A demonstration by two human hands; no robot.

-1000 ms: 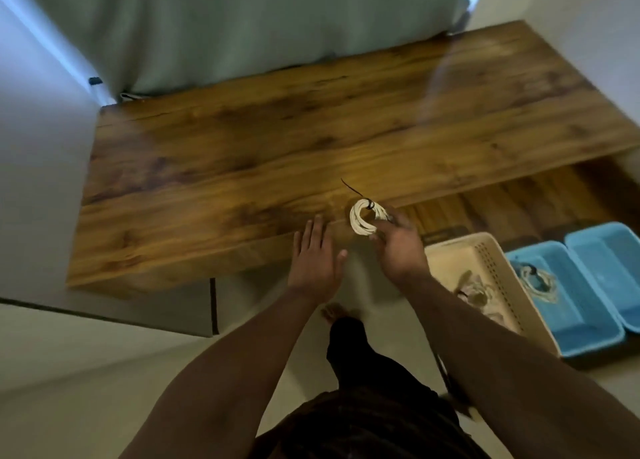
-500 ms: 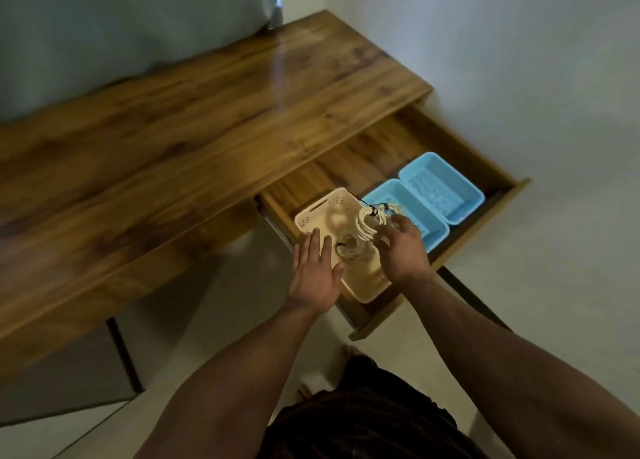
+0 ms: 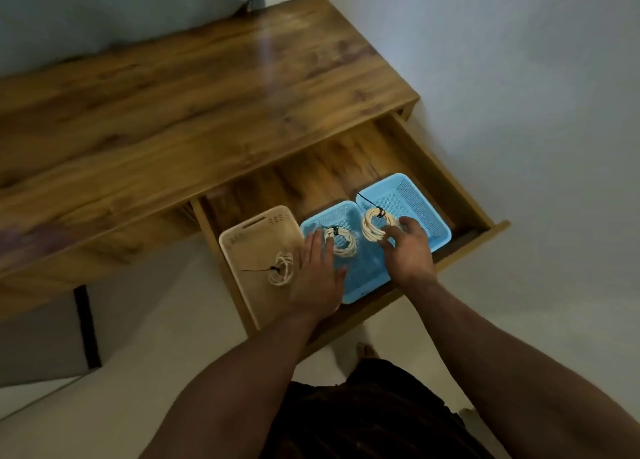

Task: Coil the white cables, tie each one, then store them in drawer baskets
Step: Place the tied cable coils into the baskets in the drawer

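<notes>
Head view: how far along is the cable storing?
Done: one tied coil lies in the beige basket, a second coil in the middle blue basket. In hand: the right hand holds a third coil over the right blue basket. Left: setting it down; the drawer is open.

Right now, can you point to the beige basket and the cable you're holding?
beige basket (image 3: pixel 256 251): head view, bare floor inside.
held white cable coil (image 3: pixel 366 226): head view, left side of its loop.

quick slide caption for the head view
Right hand holds a tied white coil over the right blue basket; left hand open by the middle basket
</notes>
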